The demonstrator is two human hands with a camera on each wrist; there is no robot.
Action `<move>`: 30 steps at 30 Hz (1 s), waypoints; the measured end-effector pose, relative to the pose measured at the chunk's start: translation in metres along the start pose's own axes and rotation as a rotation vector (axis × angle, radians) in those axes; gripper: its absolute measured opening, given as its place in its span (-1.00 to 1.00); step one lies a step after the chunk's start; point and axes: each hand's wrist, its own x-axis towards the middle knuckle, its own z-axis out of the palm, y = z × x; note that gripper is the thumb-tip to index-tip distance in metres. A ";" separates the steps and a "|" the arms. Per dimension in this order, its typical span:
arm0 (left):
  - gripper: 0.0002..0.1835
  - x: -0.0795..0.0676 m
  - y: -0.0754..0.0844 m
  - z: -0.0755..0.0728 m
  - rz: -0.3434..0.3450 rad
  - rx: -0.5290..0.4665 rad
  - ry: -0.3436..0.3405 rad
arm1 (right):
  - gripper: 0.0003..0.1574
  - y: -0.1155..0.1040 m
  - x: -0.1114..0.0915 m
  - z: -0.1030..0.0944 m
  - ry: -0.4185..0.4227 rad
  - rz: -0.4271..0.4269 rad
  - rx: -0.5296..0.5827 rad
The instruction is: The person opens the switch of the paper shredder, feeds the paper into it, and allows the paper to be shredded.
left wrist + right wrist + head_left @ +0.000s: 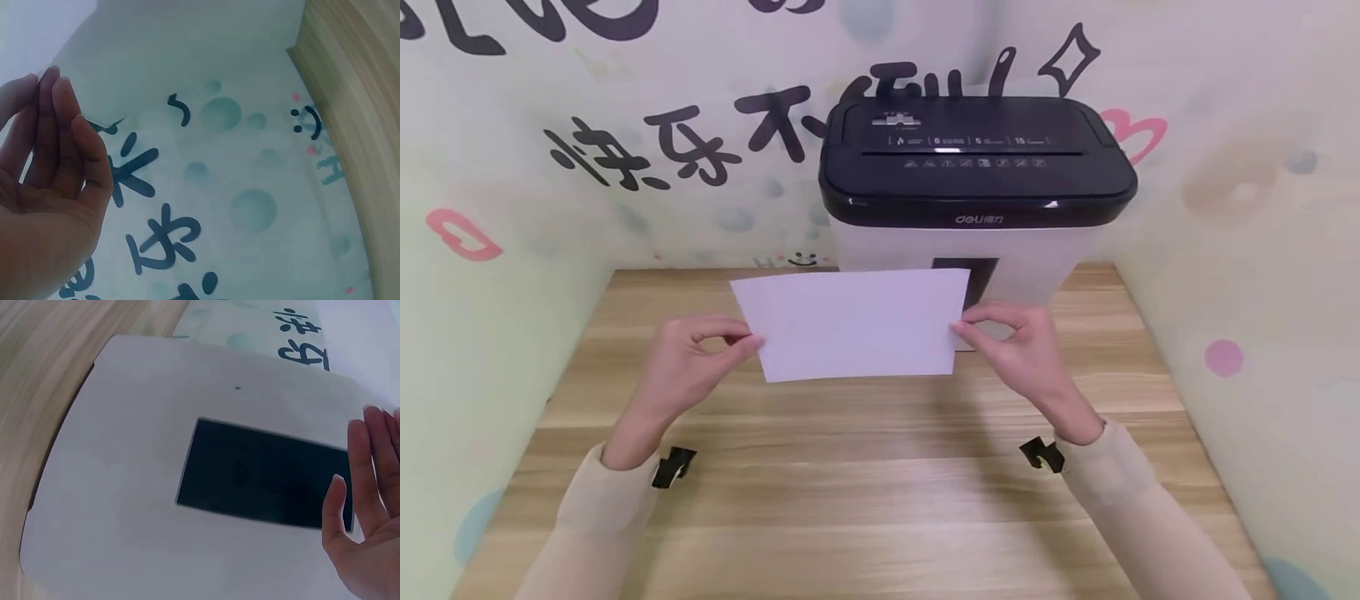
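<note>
A blank white sheet of paper (pixel 857 325) is held up between both hands in front of a paper shredder (pixel 977 183). My left hand (pixel 692 362) pinches its left edge between thumb and fingers; my right hand (pixel 1018 350) pinches the right edge the same way. In the left wrist view, the left hand (pixel 53 169) has its fingertips at the sheet in the upper left corner. The right wrist view shows the right hand (pixel 372 494) beside the shredder's white bin (pixel 112 469) with its dark window (pixel 265 475). The shredder has a black top with a narrow feed slot.
The shredder stands at the back of a wood-grain table (pixel 850 483), close to the back wall (pixel 692 208), which bears printed lettering. Side walls (pixel 1262 292) enclose the table left and right. Each sleeve cuff carries a small black piece (pixel 675 467).
</note>
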 end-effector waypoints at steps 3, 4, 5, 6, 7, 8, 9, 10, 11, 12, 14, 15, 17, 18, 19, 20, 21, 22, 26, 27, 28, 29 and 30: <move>-0.86 0.007 0.007 0.002 0.045 -0.030 -0.005 | -0.91 -0.003 0.000 -0.011 0.007 0.009 0.014; -0.86 0.010 0.009 0.003 0.065 -0.034 -0.005 | -0.91 -0.004 0.000 -0.014 0.013 0.009 0.015; -0.86 0.012 0.011 0.004 0.083 -0.034 -0.004 | -0.91 -0.005 0.000 -0.017 0.021 0.007 0.017; -0.86 0.015 0.014 0.005 0.107 -0.031 -0.001 | -0.90 -0.006 0.000 -0.020 0.032 0.007 0.016; -0.85 0.018 0.016 0.007 0.132 -0.031 0.002 | -0.88 -0.007 0.001 -0.024 0.041 0.003 0.017; -0.84 0.021 0.018 0.008 0.154 -0.032 0.006 | -0.88 -0.007 0.002 -0.027 0.050 0.001 0.012; -0.84 0.024 0.019 0.009 0.181 -0.030 0.010 | -0.88 -0.008 0.002 -0.030 0.059 -0.003 0.006; -0.83 0.027 0.021 0.010 0.204 -0.029 0.015 | -0.89 -0.009 0.003 -0.033 0.065 -0.005 0.001; -0.83 0.030 0.022 0.011 0.225 -0.031 0.018 | -0.90 -0.010 0.004 -0.036 0.073 -0.009 -0.002; -0.82 0.033 0.024 0.012 0.248 -0.033 0.020 | -0.92 -0.010 0.005 -0.039 0.078 -0.015 -0.006; -0.82 0.040 0.027 0.014 0.279 -0.035 0.019 | -0.98 -0.012 0.006 -0.045 0.086 -0.026 -0.020; -0.82 0.043 0.028 0.014 0.294 -0.030 0.021 | -0.97 -0.013 0.007 -0.048 0.090 -0.032 -0.026; -0.82 0.049 0.031 0.016 0.318 -0.020 0.023 | -0.94 -0.015 0.008 -0.053 0.096 -0.047 -0.036; -0.83 0.051 0.033 0.016 0.325 -0.020 0.024 | -0.94 -0.017 0.009 -0.055 0.098 -0.057 -0.042; -0.83 0.054 0.035 0.017 0.330 -0.018 0.024 | -0.94 -0.018 0.010 -0.058 0.105 -0.068 -0.046; -0.83 0.056 0.037 0.017 0.339 -0.015 0.026 | -0.96 -0.019 0.011 -0.060 0.112 -0.078 -0.053; -0.83 0.058 0.038 0.018 0.344 -0.013 0.024 | -0.95 -0.021 0.012 -0.062 0.118 -0.085 -0.059; -0.83 0.060 0.040 0.018 0.348 -0.015 0.024 | -0.93 -0.022 0.013 -0.065 0.124 -0.086 -0.069; -0.84 0.067 0.046 0.020 0.362 -0.015 0.015 | -0.84 -0.027 0.012 -0.073 0.142 -0.063 -0.104; -0.84 0.068 0.047 0.021 0.366 -0.017 0.013 | -0.82 -0.027 0.011 -0.075 0.144 -0.058 -0.106; -0.85 0.069 0.049 0.022 0.370 -0.020 0.009 | -0.82 -0.027 0.011 -0.077 0.147 -0.058 -0.108; -0.85 0.071 0.050 0.023 0.374 -0.019 0.004 | -0.81 -0.028 0.011 -0.079 0.150 -0.062 -0.106; -0.86 0.073 0.052 0.024 0.377 -0.018 0.002 | -0.82 -0.028 0.012 -0.082 0.153 -0.070 -0.109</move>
